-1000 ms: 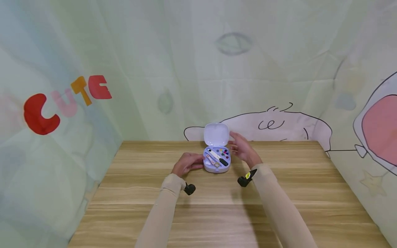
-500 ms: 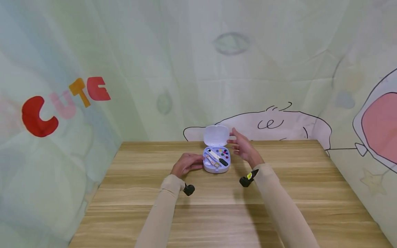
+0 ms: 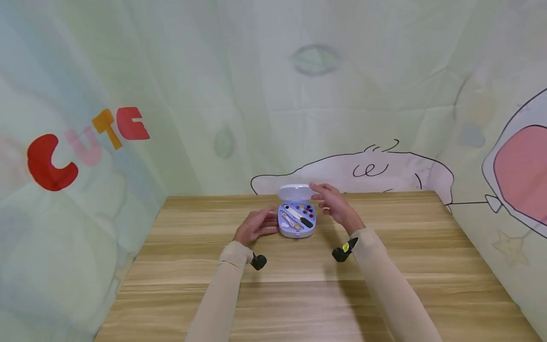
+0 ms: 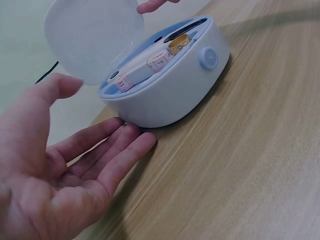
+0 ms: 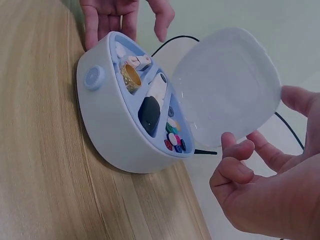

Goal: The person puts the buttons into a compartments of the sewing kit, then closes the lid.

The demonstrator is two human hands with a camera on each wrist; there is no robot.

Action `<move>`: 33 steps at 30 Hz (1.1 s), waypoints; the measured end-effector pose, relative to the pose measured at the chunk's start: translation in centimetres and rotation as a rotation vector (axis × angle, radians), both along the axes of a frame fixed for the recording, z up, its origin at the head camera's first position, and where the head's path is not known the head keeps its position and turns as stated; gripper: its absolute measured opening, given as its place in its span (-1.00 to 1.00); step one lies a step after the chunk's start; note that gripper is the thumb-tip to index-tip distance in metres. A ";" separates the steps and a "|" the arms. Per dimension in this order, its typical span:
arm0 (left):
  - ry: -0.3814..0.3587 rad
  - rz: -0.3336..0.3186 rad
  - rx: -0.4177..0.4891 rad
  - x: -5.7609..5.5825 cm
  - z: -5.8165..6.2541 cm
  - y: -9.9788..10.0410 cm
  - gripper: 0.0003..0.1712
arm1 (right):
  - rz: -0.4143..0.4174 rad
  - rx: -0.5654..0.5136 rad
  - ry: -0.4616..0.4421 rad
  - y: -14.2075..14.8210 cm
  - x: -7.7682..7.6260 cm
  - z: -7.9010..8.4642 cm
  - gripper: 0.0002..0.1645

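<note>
A small white and lilac sewing kit box (image 3: pixel 297 232) stands on the wooden table with its lid (image 5: pixel 227 85) raised. In its compartments lie colourful buttons (image 5: pixel 174 140), a white tool with a black end (image 5: pixel 150 114), a gold thimble (image 5: pixel 131 78) and a folded tape measure (image 4: pixel 159 61). My left hand (image 3: pixel 258 224) lies at the box's left side, its fingers stretched towards the base and its thumb raised. At the lid's right edge is my right hand (image 3: pixel 335 203), touching the rim with the thumb and forefinger; its other fingers are partly bent.
The wooden table (image 3: pixel 299 304) runs back to a printed cloth backdrop (image 3: pixel 239 95), close behind the box. Black wrist cameras (image 3: pixel 258 261) are strapped at both sleeves.
The lid has tipped forward from its more reclined position, showing less of its inside. My right hand has moved onto the lid's edge, while my left stays beside the box.
</note>
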State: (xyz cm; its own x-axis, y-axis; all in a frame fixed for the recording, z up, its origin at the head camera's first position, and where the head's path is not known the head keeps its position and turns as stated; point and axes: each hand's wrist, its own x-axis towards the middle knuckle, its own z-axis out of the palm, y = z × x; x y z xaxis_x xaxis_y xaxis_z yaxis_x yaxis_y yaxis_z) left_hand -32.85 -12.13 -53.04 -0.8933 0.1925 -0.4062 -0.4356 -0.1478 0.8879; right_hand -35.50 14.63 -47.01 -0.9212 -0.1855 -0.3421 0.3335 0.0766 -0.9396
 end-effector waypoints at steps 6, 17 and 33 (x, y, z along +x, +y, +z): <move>0.001 -0.015 0.003 0.1 0.1 -0.3 -0.19 | 0.047 0.064 0.054 0.3 0.9 -0.5 -0.35; 0.014 -0.029 -0.013 0.1 -0.2 -0.4 -0.14 | 0.122 0.275 0.147 0.2 2.6 -1.5 -0.46; 0.004 -0.021 -0.007 0.0 0.0 -0.2 -0.39 | 0.100 0.436 0.354 -0.7 4.8 -2.4 -0.56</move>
State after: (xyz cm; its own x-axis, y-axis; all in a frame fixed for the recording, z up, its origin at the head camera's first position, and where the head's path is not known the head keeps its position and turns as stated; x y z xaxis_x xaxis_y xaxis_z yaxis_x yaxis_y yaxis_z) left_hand -32.84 -12.32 -53.00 -0.8907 0.2085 -0.4040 -0.4350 -0.1326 0.8906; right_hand -30.65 13.95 -49.40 -0.9788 -0.1884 -0.0797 -0.0250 0.4970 -0.8674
